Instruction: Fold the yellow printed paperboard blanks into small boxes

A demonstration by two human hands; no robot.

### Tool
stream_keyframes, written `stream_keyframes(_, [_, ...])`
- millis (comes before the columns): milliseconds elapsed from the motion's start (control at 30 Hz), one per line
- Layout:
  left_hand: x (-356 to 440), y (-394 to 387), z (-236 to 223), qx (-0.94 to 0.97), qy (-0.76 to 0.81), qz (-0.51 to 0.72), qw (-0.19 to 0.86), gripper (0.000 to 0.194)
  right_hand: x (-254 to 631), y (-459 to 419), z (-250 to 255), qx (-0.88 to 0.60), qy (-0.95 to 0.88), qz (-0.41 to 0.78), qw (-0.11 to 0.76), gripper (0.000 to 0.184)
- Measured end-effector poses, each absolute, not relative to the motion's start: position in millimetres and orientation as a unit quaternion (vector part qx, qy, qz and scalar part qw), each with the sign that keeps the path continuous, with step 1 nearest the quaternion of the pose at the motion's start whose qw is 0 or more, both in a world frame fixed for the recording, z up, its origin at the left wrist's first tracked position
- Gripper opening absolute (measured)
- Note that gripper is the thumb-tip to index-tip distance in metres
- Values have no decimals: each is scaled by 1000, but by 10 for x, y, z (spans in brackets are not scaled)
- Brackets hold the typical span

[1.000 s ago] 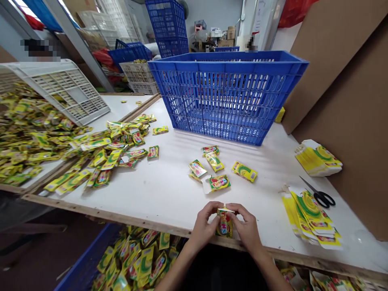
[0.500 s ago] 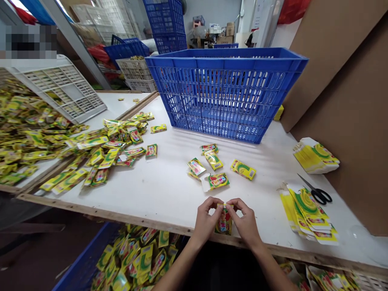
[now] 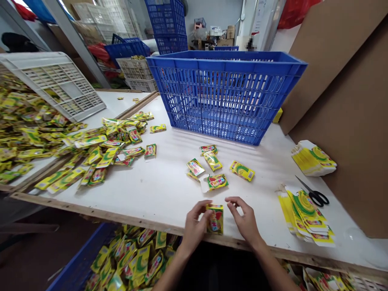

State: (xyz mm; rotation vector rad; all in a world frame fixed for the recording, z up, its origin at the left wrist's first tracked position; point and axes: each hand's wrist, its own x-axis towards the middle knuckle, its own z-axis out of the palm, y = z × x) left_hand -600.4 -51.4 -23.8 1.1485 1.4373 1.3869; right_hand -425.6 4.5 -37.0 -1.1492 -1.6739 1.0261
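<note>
My left hand (image 3: 194,226) grips a small yellow candy box (image 3: 215,218), held upright at the near edge of the white table (image 3: 157,186). My right hand (image 3: 245,220) hovers just right of the box with its fingers curled and apart, holding nothing. Just beyond my hands lie several small boxes and packets (image 3: 216,167), one with its flap open. A stack of flat box blanks (image 3: 306,214) lies to the right of my right hand.
A big blue crate (image 3: 227,93) stands at the table's far side. Heaps of yellow packets (image 3: 91,149) cover the left. Scissors (image 3: 315,194) and another blank stack (image 3: 313,158) lie right, by cardboard sheets (image 3: 348,101). A blue bin (image 3: 81,266) of packets sits below the table edge.
Both hands were pinching the top of the box together. Now my right hand has let go and moved slightly right, and the left hand alone holds the box, shifted left.
</note>
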Motion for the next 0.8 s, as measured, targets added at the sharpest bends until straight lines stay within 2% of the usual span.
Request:
stream_keyframes(100, [-6414,-730,-72,424,623,559,346,23,-4353,334,-335,-458,-733,335,374,32])
stream_keyframes(267, [-7173,-1163,195,469,722,472,190,25,-4615,795,-378,-464,-815,242,250,62])
stream_keyframes(367, [-7247,-1278,173,448,748,470,134,27,-4687,839,-436,-471,-811,244,247,58])
stream_keyframes(433, [-7071,-1219,64,422,747,482,174,29,-4682,741,-475,-483,-804,245,247,50])
stream_keyframes(533, [-6581,-953,-154,399,689,517,315,33,-4653,449,-520,-513,-768,268,274,46])
stream_keyframes(633, [-6090,-647,-317,393,591,562,425,47,-4643,116,-540,-530,-672,378,352,46])
stream_keyframes(700, [-5897,-510,-367,405,546,567,465,47,-4637,-57,-541,-516,-619,452,382,42])
stream_keyframes(800, [-5842,-434,-381,414,518,563,493,47,-4602,-199,-538,-502,-565,500,423,40])
